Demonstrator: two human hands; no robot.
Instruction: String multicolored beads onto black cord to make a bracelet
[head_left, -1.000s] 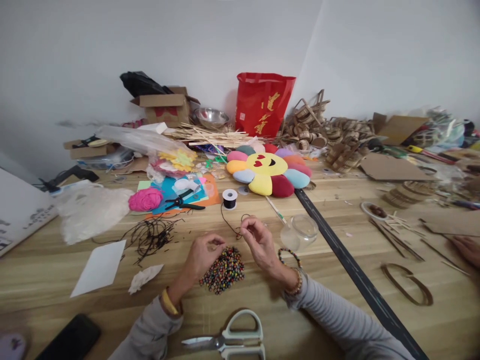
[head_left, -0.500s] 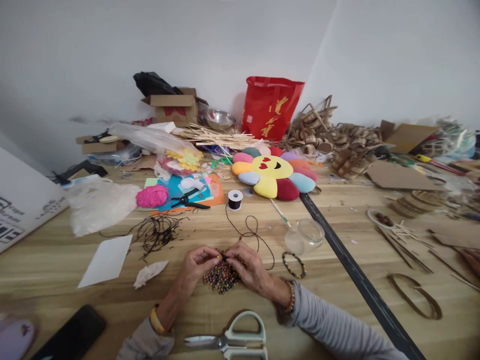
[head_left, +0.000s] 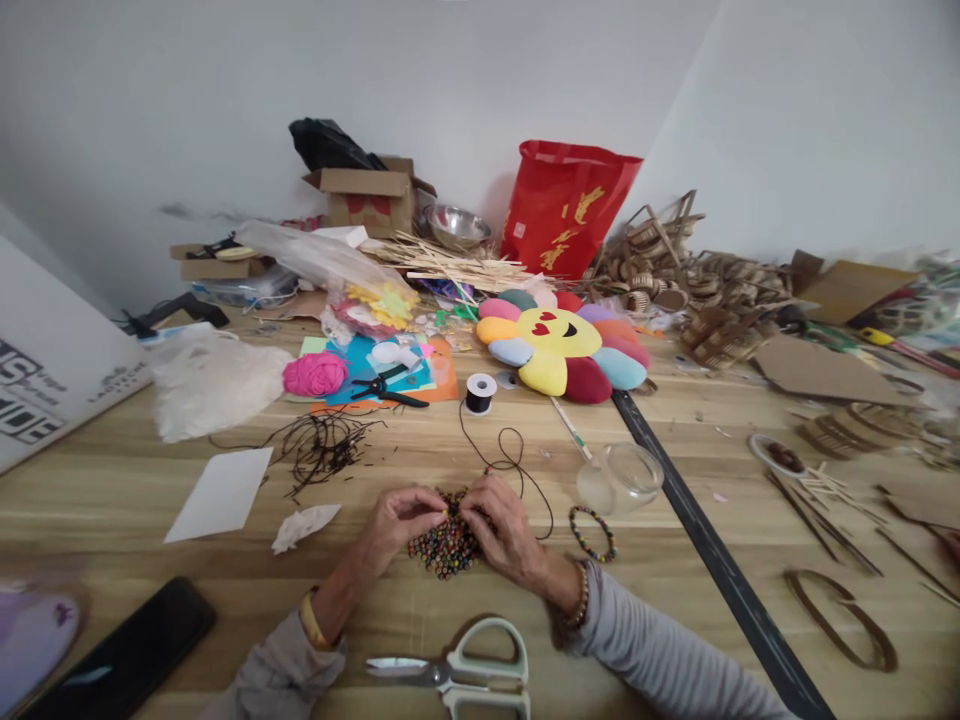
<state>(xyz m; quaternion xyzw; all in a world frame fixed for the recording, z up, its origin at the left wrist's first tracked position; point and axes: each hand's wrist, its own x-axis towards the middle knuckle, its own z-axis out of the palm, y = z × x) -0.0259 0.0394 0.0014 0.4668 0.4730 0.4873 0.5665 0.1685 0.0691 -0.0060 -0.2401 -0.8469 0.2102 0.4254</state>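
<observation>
A pile of small multicoloured beads [head_left: 444,553] lies on the table between my two hands. My left hand [head_left: 401,522] is closed in a pinch at the pile's upper left, with a tiny yellow bead [head_left: 445,513] at its fingertips. Close beside it, my right hand [head_left: 504,530] pinches the black cord [head_left: 540,490], whose tip is mostly hidden by the fingers. From there the cord loops back to a white spool [head_left: 481,394]. A finished-looking bead bracelet [head_left: 592,533] lies right of my right hand. White-handled scissors [head_left: 457,668] rest below the pile.
A glass jar [head_left: 630,478] lies beyond the bracelet. Cut black cords [head_left: 322,450], a white card [head_left: 220,494] and a phone [head_left: 127,650] are on the left. A flower cushion [head_left: 562,345] and a red bag [head_left: 570,210] stand farther back. A dark strip [head_left: 712,545] crosses the table.
The camera view has shifted slightly, so the background sits farther right. Both hands stay pinched over the bead pile, with the fingertips still close together.
</observation>
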